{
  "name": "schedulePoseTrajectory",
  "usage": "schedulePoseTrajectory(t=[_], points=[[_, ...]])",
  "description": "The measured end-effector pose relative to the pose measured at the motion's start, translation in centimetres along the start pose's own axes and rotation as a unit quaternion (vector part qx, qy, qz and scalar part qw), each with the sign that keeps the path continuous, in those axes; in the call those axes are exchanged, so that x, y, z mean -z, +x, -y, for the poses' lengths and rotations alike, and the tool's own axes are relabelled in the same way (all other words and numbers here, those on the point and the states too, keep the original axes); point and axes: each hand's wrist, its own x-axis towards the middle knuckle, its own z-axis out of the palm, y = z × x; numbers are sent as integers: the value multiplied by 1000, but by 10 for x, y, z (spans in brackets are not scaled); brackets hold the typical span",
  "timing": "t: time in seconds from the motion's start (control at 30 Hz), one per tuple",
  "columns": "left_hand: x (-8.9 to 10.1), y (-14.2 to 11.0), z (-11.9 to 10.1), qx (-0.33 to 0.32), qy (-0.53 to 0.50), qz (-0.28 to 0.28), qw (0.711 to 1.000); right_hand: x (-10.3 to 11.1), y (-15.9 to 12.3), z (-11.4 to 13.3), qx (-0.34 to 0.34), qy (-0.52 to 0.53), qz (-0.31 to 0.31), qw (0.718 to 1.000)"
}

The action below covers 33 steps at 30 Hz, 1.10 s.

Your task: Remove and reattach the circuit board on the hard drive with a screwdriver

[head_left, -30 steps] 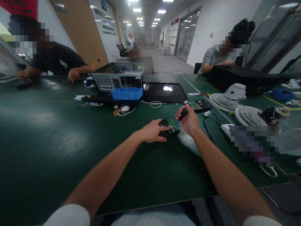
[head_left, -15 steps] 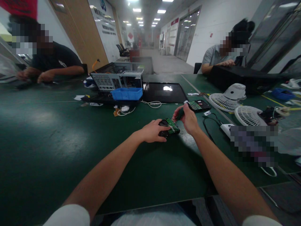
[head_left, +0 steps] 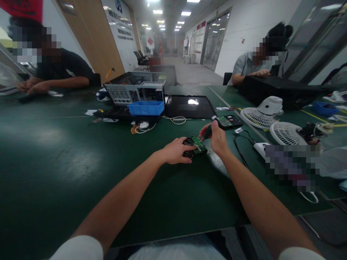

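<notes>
A small black hard drive [head_left: 196,146] with a green circuit board on top lies on the green table [head_left: 81,162]. My left hand [head_left: 176,151] grips its left side and holds it down, fingers curled over it. My right hand [head_left: 217,139] is closed around a dark green-handled screwdriver [head_left: 207,133] whose tip points down at the board's right end.
A second drive [head_left: 230,121] lies just beyond. Behind are a black panel [head_left: 191,106], a blue bin [head_left: 146,107] and an open computer case [head_left: 135,90]. White fan parts [head_left: 261,115] and a black cable [head_left: 240,148] sit to the right. Two other people work at the far corners.
My right hand has shifted slightly left and forward, turning the screwdriver over the board. My left hand has stayed on the drive. The person at far left drew both hands together.
</notes>
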Motion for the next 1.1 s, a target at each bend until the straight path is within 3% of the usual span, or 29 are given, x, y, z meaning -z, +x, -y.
schedulePoseTrajectory(t=[0.1, 0.73, 1.1], points=[[0, 1, 1, 0, -1, 2, 1000, -1, -3, 1, 29, -25, -24, 999], [-2, 1, 1, 5, 3, 3, 1000, -2, -2, -4, 63, -70, 1, 996], [-1, 0, 1, -2, 3, 4, 1000, 2, -3, -5, 119, -150, -36, 981]])
